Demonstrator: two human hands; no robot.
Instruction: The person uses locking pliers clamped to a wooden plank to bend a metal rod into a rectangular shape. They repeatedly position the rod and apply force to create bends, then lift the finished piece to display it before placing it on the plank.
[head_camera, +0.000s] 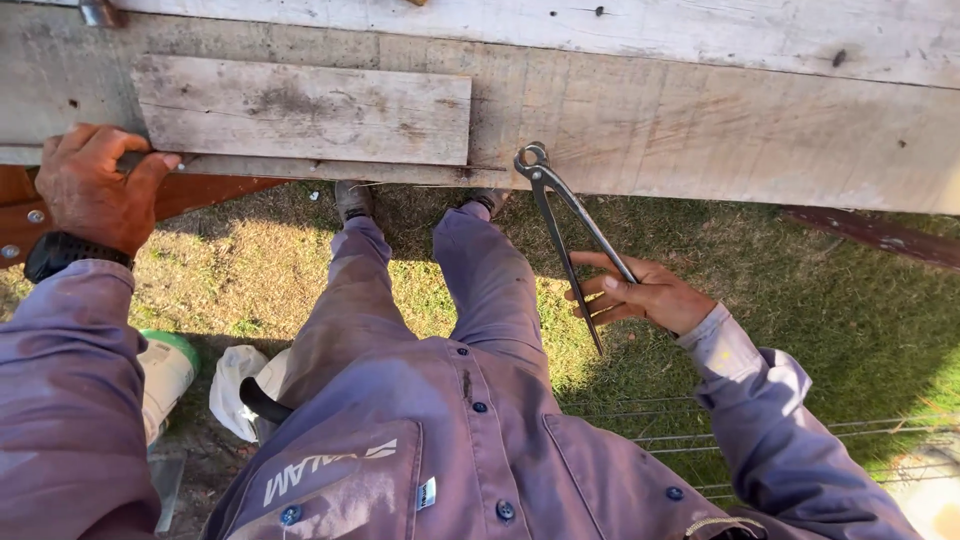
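A pair of long-handled steel pincers (565, 225) is held by the right hand (640, 293) at centre right of the frame, the fingers closed loosely round the two spread handles near their lower ends. The pincer head is set at the lower edge of the wide weathered plank (700, 130) that runs across the upper part of the frame; whether anything is caught in the head cannot be told. At the upper left, the left hand (95, 185) is laid over the lower edge of the boarding, fingers curled and pressed on the wood, just beside a shorter grey board (300, 110) fixed over the plank. A black watch (60, 250) is worn on that wrist. Grass (850, 300) is seen below, with the person's two shoes at the foot of the plank. At the lower left, a white container with a green top (165, 365) is seen partly hidden behind the left sleeve, its contents not visible; a crumpled white bag (235, 385) lies beside it. Thin wires (880, 430) cross the grass at the lower right
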